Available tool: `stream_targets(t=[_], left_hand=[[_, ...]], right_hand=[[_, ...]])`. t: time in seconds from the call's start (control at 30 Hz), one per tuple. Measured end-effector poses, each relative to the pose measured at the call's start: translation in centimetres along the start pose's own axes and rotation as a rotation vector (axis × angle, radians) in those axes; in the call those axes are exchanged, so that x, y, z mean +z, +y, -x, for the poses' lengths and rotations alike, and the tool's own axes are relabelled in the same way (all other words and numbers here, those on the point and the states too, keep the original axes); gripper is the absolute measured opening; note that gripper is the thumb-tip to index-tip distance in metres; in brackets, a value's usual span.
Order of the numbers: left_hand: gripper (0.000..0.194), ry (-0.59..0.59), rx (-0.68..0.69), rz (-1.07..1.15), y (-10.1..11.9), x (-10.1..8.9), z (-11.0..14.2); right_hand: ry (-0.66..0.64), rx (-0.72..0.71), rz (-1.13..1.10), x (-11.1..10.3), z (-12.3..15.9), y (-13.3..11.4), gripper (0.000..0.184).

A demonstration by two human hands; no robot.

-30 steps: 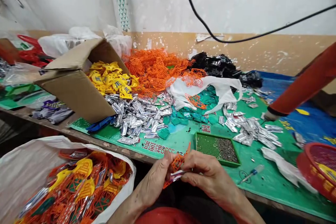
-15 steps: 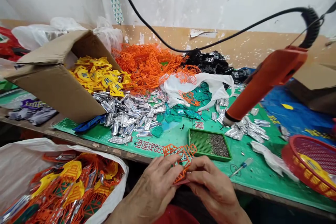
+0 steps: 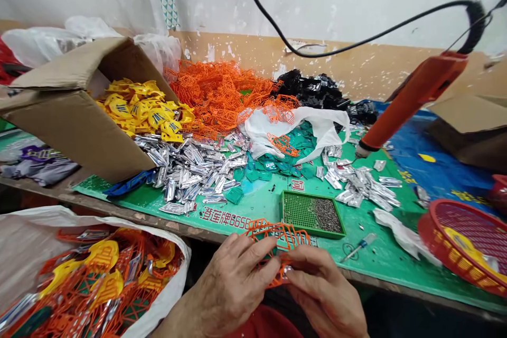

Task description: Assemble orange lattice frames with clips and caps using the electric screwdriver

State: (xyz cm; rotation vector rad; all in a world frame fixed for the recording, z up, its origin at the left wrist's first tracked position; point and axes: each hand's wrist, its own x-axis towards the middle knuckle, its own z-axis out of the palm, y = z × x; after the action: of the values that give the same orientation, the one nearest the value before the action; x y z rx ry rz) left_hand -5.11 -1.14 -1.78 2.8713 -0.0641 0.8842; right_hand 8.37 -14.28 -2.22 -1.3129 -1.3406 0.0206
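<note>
Both my hands hold an orange plastic lattice piece (image 3: 277, 236) low in front of the bench. My left hand (image 3: 237, 280) grips its left side, fingers curled over the top. My right hand (image 3: 320, 290) pinches its lower right edge, where a small silver part (image 3: 287, 273) shows between the fingers. Part of the lattice is hidden behind my fingers. A green perforated tray (image 3: 311, 214) of small dark grey bits sits just beyond my hands. An orange corded power tool (image 3: 415, 97) hangs in the air to the right, out of reach of both hands.
A green mat (image 3: 253, 203) holds piles of silver foil pieces, teal pieces and a white plastic bag. An open cardboard box (image 3: 75, 127) lies tipped at left. A white sack (image 3: 91, 232) of mixed parts sits at lower left, and a red basket (image 3: 455, 237) at right.
The orange lattice piece has turned and now shows wider between my hands. The hanging orange tool has risen and moved away to the right. The whole view has shifted slightly.
</note>
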Motion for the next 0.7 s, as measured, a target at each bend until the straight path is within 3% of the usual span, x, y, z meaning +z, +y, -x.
stream_targets(t=[0.1,0.23,0.47,0.7], left_hand=[[0.027,0.0,0.035,0.001,-0.2,-0.2,-0.3],[0.024,-0.017,0.039,-0.003,-0.3,-0.2,-0.4],[0.025,-0.055,0.039,-0.009,-0.5,0.1,-0.2],[0.026,-0.034,0.045,0.007,-0.6,0.3,-0.5]], right_hand=[[0.037,-0.012,0.014,0.1,0.8,0.6,0.021],[-0.012,-0.029,0.073,0.0,1.4,1.0,0.025],[0.005,0.124,-0.081,0.4,0.6,0.6,0.02],[-0.076,-0.026,0.065,-0.5,0.4,1.0,0.025]])
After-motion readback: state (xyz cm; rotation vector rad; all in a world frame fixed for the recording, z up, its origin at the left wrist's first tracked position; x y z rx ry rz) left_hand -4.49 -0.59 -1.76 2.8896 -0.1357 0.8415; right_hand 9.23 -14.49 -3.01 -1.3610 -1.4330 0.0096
